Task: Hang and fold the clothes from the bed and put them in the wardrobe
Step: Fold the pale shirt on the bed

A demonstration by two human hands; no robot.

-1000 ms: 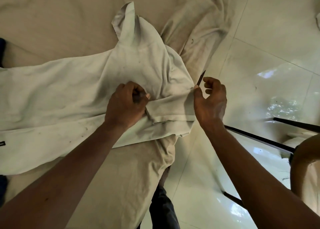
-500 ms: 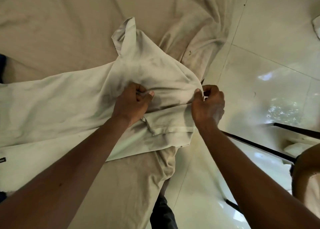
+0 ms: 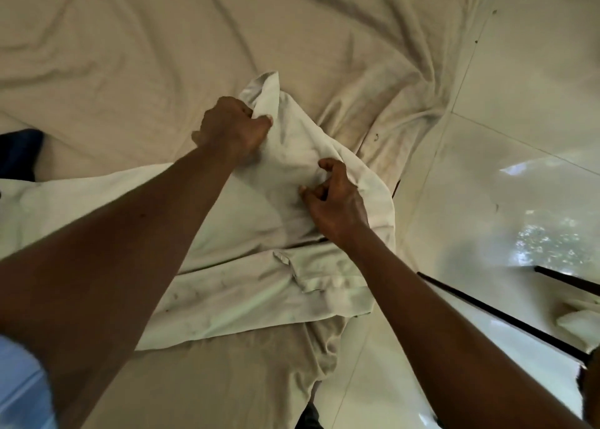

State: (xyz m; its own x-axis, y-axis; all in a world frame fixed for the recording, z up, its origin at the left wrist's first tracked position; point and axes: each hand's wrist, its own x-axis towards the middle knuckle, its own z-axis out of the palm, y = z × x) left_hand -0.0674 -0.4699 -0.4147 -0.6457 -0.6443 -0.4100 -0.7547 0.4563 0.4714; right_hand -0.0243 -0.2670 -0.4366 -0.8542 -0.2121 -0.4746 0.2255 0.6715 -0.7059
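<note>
Glossy pale floor tiles [image 3: 519, 136] ran down the right of the scene, meeting the edge of a bed under a rumpled beige sheet [image 3: 130, 55]. Across the near part of that sheet lay a white shirt [image 3: 243, 292], its long axis running left to right, with one end bunched up at the bed's right edge. From that bunch a raised fold stood toward the far side, and the left hand [image 3: 230, 126] gripped it, fingers curled tight into the cloth. The right hand [image 3: 341, 207] sat nearer and to the right, on the hump of fabric. Its fingers [image 3: 326, 165] were hooked and spread, and whether they pinched any cloth could not be told. A thin dark tip [image 3: 396, 185] poked out just right of the hump, closest to the right hand and likely a hanger. Black bars [image 3: 487, 315] crossed the floor at near right.
</note>
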